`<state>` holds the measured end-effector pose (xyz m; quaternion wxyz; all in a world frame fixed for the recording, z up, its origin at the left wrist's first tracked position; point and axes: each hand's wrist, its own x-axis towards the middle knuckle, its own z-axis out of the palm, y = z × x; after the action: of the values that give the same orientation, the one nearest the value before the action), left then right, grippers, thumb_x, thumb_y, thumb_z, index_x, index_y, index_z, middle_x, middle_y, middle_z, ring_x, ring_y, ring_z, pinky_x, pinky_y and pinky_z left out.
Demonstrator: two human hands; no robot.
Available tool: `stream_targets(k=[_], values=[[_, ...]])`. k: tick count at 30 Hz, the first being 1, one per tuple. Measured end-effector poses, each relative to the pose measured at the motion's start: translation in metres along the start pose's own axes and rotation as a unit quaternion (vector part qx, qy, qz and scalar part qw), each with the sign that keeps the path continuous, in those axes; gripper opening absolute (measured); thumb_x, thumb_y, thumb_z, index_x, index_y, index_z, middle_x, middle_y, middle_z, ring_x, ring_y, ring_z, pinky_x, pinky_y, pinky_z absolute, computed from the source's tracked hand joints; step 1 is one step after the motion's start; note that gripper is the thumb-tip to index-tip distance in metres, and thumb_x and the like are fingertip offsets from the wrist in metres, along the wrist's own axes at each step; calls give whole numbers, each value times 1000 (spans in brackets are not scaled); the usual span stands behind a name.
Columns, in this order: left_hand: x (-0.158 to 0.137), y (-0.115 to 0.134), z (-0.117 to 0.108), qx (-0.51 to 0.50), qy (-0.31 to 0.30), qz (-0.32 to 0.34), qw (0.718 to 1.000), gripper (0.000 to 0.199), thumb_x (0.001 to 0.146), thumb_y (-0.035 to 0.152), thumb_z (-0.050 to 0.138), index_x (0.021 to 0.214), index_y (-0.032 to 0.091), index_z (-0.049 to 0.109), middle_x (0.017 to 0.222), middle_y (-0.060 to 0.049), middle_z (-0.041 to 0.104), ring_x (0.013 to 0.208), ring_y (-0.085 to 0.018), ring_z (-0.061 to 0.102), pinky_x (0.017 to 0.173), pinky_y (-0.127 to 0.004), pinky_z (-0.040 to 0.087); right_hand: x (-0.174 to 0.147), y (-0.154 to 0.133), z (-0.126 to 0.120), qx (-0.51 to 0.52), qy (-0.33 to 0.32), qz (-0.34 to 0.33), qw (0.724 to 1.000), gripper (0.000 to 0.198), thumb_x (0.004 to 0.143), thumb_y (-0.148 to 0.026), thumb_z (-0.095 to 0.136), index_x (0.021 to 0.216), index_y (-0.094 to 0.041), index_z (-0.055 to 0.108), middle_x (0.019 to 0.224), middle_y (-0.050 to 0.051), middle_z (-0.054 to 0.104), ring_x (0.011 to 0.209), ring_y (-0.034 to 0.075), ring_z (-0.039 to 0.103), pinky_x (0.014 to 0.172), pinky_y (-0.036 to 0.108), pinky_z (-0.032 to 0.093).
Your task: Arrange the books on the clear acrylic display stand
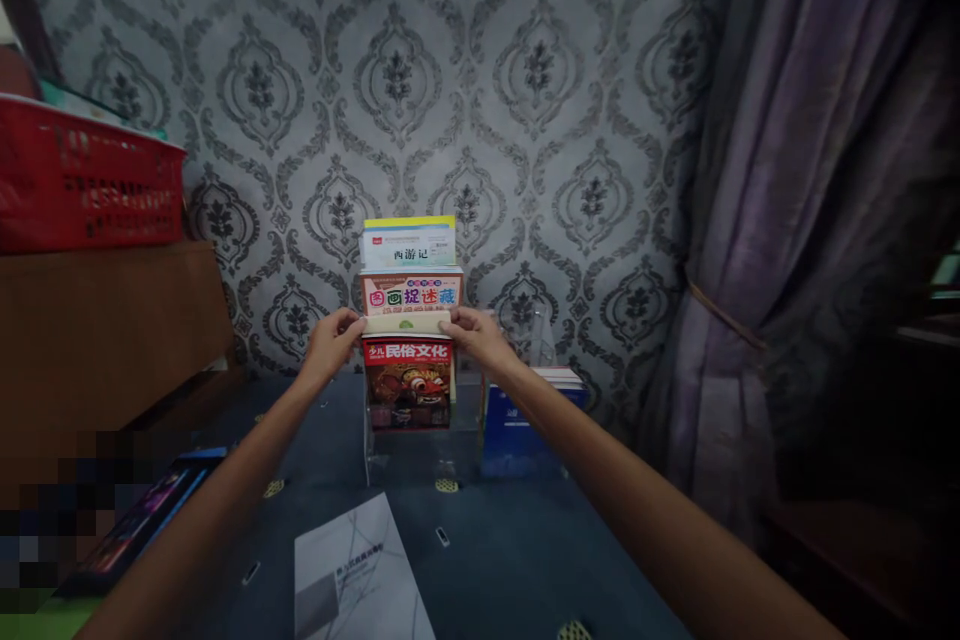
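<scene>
My left hand point(335, 340) and my right hand point(478, 335) pinch the two upper ends of a cream-topped book point(406, 323), which stands in a clear tiered rack point(412, 465). Just in front of it is a red-covered book point(409, 385) with a masked figure on its cover. Behind my fingers rises a book with large colourful characters point(412, 295). Farther back stand a pale-covered book point(409, 250) and a yellow-edged one point(412, 220). Most of the cream-topped book is hidden by the red one.
Blue books point(525, 425) stand in a clear holder to the right. A white-and-grey booklet point(356, 575) lies on the dark table in front. At left are a red basket point(90, 175) on a brown box point(112, 330) and a dark book point(150, 515). A curtain point(780, 220) hangs at right.
</scene>
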<state>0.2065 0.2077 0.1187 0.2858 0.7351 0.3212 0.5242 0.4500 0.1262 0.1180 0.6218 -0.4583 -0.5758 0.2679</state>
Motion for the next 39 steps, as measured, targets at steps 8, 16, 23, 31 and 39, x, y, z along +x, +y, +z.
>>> stream_targets(k=[8,16,23,31,39], values=[[0,1,0,7,-29,-18,999,40,70,58,59,76,18,57,72,-1,60,62,-17,61,42,-24,49,1,4,-4,-61,27,54,996,21,71,-39,70,74,-20,64,64,-2,63,55,14,57,51,24,48],[-18,-6,6,-43,-11,-55,998,45,80,61,49,87,18,58,84,-4,66,72,-19,64,50,-25,52,-37,10,7,-157,94,-5,983,37,87,-50,57,99,-17,69,98,11,71,94,26,65,85,38,52],[-57,-17,16,29,3,27,999,39,92,53,41,103,19,59,106,-9,68,99,-23,63,79,-33,54,-79,58,46,-250,130,-95,955,47,93,-44,45,129,-16,57,114,16,67,110,30,60,98,46,48],[-59,-27,20,159,1,82,984,29,92,45,40,84,22,55,84,-6,68,80,-24,63,75,-35,47,-85,82,54,-262,148,-68,951,52,89,-33,45,136,-11,50,121,21,63,116,33,59,102,51,46],[-33,-4,5,73,44,58,995,38,92,52,43,104,19,59,103,-9,69,95,-25,65,78,-36,51,-76,52,34,-233,129,-136,954,51,87,-31,50,137,-20,50,128,15,60,121,28,57,106,47,45]])
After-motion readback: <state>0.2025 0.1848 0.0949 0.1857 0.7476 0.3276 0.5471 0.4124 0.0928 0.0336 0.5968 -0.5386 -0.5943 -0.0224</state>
